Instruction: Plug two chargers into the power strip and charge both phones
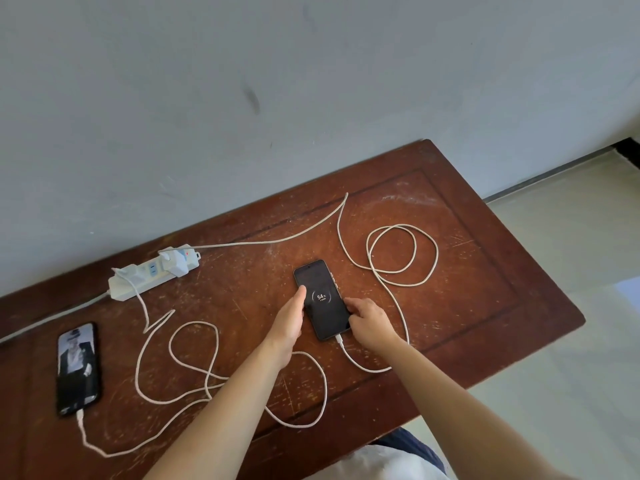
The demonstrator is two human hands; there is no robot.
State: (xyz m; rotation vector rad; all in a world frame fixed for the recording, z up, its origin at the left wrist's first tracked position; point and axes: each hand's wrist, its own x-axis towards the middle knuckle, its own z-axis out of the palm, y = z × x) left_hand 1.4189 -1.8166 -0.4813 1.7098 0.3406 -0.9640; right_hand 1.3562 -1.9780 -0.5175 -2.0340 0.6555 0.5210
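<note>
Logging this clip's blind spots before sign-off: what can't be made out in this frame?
Head view only:
- Power strip: its own lead runs off the left edge, so the wall outlet is unseen.
- Middle phone: small text under 54% is too small to read; the right hand covers its lower right corner.
- Left phone: no charging sign readable on its picture screen.
- Chargers: socket seating too small to confirm.

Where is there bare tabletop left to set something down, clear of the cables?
The far right corner of the brown wooden table, beyond the coiled white cable, is bare, as is the strip between the white power strip and the centre black phone. The front left, around the looped white cable and left black phone, is crowded.
</note>
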